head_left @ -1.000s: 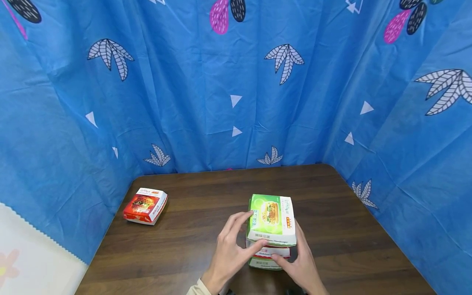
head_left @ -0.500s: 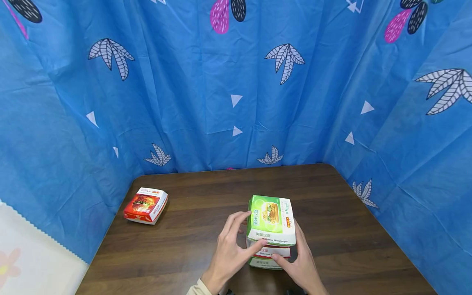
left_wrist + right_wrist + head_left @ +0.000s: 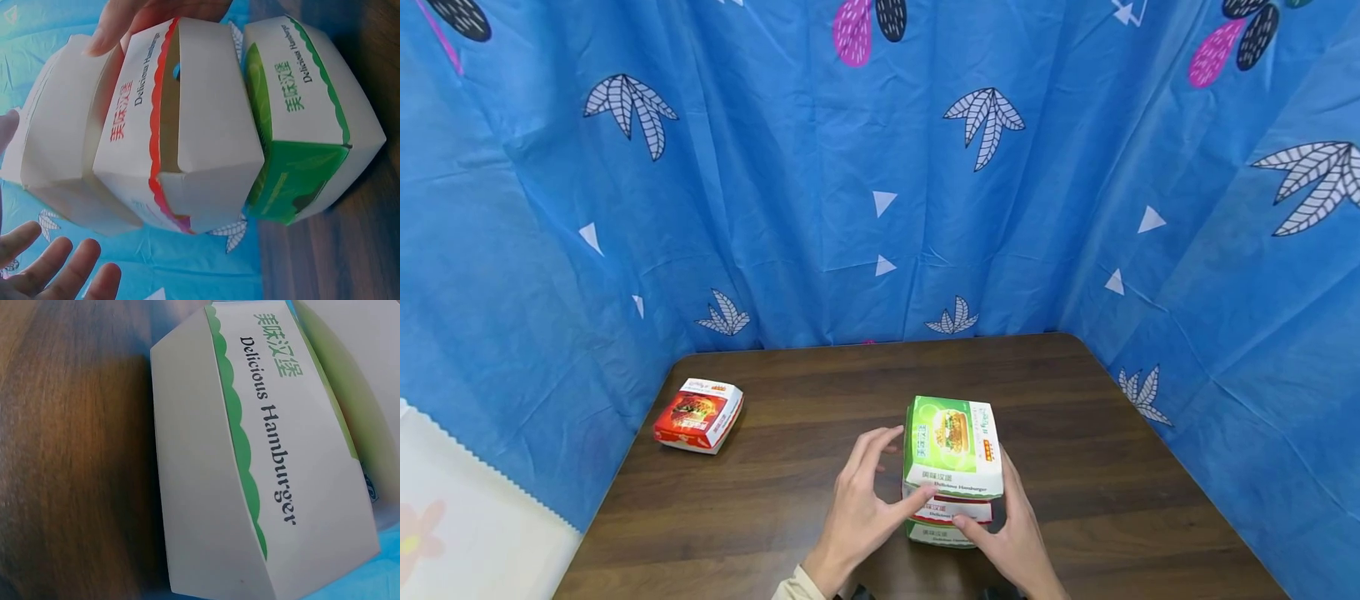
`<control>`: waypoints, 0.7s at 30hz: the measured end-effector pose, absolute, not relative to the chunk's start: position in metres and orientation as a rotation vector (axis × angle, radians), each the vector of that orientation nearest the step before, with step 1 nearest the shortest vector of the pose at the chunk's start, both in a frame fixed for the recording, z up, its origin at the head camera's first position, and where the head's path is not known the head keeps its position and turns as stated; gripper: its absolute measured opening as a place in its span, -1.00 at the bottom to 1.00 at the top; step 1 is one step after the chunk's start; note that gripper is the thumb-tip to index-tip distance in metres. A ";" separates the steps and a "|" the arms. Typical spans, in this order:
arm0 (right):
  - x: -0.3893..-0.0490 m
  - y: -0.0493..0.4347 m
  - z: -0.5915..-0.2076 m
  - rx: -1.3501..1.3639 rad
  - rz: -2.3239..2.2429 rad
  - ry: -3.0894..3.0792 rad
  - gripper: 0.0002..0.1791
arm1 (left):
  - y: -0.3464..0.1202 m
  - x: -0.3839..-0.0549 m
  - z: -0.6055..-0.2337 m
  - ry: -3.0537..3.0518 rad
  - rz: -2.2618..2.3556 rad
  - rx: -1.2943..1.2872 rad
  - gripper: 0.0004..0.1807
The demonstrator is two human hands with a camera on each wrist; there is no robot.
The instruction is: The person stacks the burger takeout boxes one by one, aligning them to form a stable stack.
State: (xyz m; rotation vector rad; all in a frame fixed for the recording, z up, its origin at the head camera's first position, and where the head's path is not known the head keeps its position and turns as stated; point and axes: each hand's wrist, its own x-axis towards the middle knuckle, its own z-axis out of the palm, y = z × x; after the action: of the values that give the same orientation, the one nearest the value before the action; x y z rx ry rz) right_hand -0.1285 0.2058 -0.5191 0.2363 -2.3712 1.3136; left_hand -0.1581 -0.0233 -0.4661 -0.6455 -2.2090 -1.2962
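- A stack of three burger boxes stands on the table [image 3: 1075,433], near the middle of its front edge: a green box [image 3: 953,437] on top, a red-trimmed box [image 3: 951,509] in the middle, and a second green box [image 3: 940,535] at the bottom.
- The left hand [image 3: 861,508] has its thumb on the front of the middle box; its fingers are spread and loose beside the stack, apparently not touching it.
- The right hand [image 3: 1011,533] cups the stack's right side low down, thumb on the front.
- Judging from the left wrist view, the middle box [image 3: 181,125] has a flap standing ajar; a squeeze there could crush it.
- With only light contact from either hand, a sideways nudge could slide the top box off or topple the stack.
- A lone red box [image 3: 698,414] sits well apart by the table's left edge; a careless sweep could knock it over the side.
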 end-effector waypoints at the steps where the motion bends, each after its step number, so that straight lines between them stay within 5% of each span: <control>1: -0.129 0.206 -0.519 0.238 1.318 -2.369 0.30 | -0.024 -0.158 -0.466 -2.205 -1.297 -0.643 -0.19; 21: -0.128 0.204 -0.517 0.138 1.406 -2.382 0.29 | -0.092 -0.179 -0.474 -2.222 -1.246 -0.474 -0.25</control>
State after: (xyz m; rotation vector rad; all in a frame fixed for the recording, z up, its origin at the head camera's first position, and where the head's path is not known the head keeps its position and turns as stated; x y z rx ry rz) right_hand -0.1282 0.2042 -0.5166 0.1382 -2.3823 1.4061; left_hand -0.1786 -0.0921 -0.4739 -0.4743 -2.2224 -1.2460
